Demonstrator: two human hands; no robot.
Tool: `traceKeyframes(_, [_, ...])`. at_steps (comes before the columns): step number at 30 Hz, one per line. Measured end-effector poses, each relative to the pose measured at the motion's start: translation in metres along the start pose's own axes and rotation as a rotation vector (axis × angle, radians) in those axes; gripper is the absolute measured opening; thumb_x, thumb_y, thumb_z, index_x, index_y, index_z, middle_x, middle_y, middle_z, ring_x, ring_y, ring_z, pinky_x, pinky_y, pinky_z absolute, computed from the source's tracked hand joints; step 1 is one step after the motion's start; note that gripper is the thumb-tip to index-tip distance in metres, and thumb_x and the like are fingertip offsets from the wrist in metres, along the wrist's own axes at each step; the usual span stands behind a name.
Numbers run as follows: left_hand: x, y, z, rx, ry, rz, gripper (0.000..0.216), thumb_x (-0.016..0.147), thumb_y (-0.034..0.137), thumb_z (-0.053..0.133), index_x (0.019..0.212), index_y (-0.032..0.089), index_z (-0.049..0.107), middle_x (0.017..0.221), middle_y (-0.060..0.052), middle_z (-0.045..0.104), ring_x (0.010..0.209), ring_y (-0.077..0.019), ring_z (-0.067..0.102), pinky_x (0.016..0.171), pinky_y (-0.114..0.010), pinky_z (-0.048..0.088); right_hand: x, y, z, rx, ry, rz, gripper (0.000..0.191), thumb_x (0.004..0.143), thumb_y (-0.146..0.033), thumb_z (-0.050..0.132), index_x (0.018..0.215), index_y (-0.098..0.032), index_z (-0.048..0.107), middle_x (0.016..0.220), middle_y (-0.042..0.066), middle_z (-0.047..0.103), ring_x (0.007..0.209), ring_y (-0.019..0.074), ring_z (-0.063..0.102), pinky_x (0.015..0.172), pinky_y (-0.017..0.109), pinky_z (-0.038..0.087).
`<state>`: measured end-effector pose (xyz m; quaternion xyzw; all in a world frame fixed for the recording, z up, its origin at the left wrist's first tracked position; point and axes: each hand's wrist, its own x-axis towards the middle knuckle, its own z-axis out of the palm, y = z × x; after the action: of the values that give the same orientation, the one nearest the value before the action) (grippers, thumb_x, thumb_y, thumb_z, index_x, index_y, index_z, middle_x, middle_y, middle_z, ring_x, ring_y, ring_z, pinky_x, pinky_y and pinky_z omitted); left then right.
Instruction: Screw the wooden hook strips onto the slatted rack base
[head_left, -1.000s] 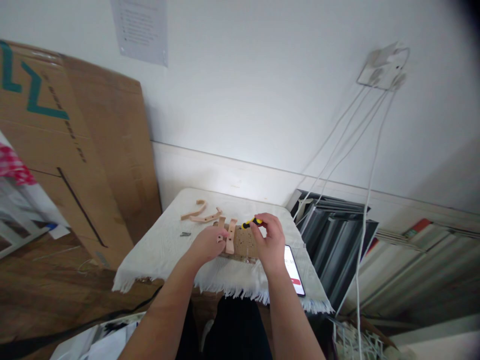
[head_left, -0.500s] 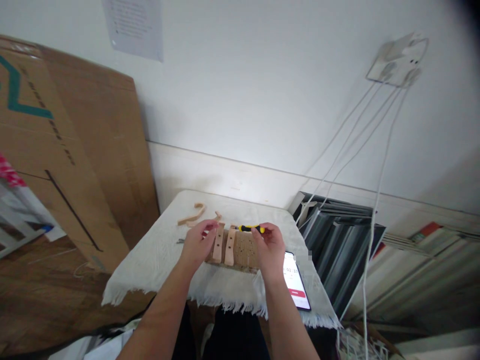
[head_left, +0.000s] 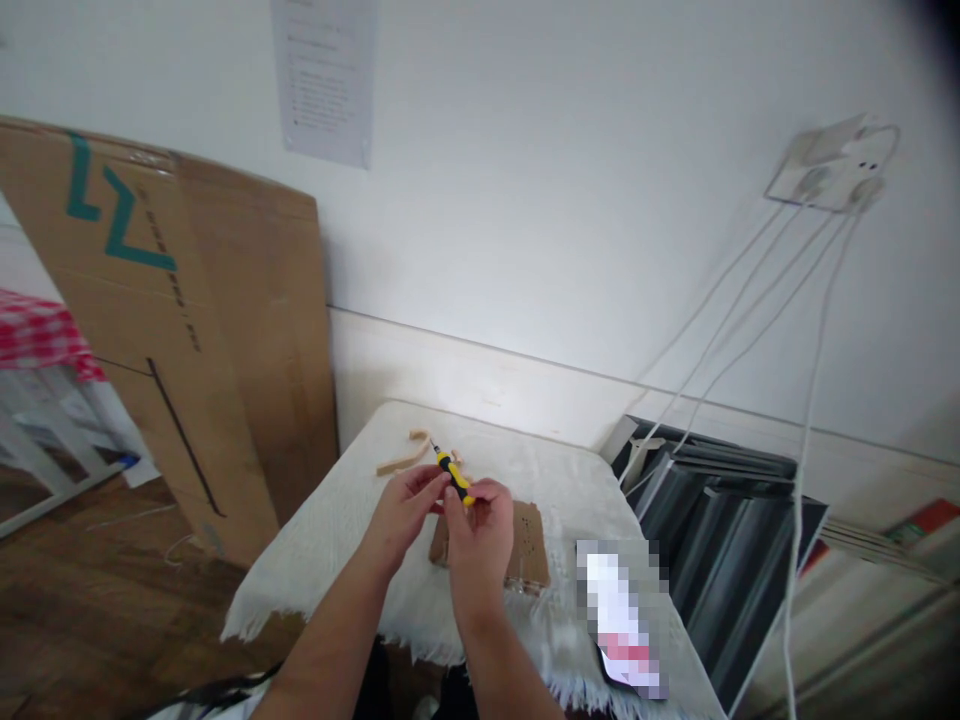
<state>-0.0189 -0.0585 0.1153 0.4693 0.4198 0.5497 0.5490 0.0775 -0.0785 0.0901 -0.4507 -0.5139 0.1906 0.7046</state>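
Clamping yellow-black screwdriver [head_left: 455,482] in fingers of right hand [head_left: 478,532] near cardboard pad [head_left: 531,545] on white cloth [head_left: 555,448], tip toward curved wooden piece [head_left: 399,464], with left hand [head_left: 400,514] bunched beside handle, can't tell if gripping.

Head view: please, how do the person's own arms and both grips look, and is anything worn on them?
The left forearm and right forearm are uncovered; no sleeve, watch or bracelet shows. The left grip and right grip are ordinary hands without gloves. Rings are too small to tell.
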Motion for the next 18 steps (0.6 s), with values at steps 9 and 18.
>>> traceKeyframes(9, [-0.004,-0.022,-0.056,0.095,0.178,-0.113,0.025,0.067,0.032,0.059,0.081,0.012,0.066,0.067,-0.001,0.063,0.059,-0.0131,0.057,0.056,-0.023,0.046,-0.062,0.010,0.038,-0.106,-0.177,0.023,0.007,0.079,-0.018,0.056,0.080,-0.023,0.051,0.088,0.004,0.057,0.085,0.0206,0.055,0.081,0.036,0.047])
traceKeyframes(18, [0.006,-0.065,-0.089,0.471,0.110,-0.297,0.016,0.066,0.025,0.052,0.071,0.013,0.062,0.062,-0.001,0.062,0.057,-0.0157,0.060,0.048,-0.022,0.045,-0.078,0.053,0.046,-0.201,-0.296,0.165,0.006,0.080,-0.021,0.057,0.086,-0.020,0.058,0.091,0.004,0.059,0.085,0.0190,0.058,0.081,0.032,0.047])
